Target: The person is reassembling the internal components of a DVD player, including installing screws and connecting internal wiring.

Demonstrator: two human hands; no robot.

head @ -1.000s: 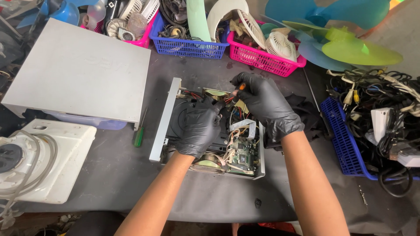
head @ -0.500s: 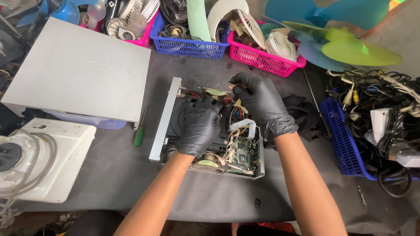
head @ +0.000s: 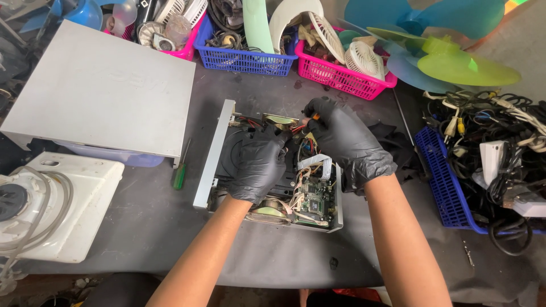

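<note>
While a white appliance (head: 51,204) with a looped pale cord sits at the far left edge of the dark worktop (head: 284,261), a flat grey metal cover (head: 102,91) lies just behind it. A green-handled screwdriver (head: 181,170) rests between that cover and the opened disc player (head: 273,165), which sits near the middle of the worktop with its front panel turned to the left. The left hand (head: 259,165), in a black glove, lies palm down on the dark drive unit inside the player, fingers curled loosely over it; whether it grips anything I cannot tell. The right hand (head: 341,136), also gloved, is pinched closed around a small orange-tipped tool at the wires near the player's back edge. A green circuit board (head: 313,202) shows at the player's near right corner. Blue and pink baskets (head: 341,74) line the back, and a blue basket (head: 443,176) of tangled cables stands at the right.
</note>
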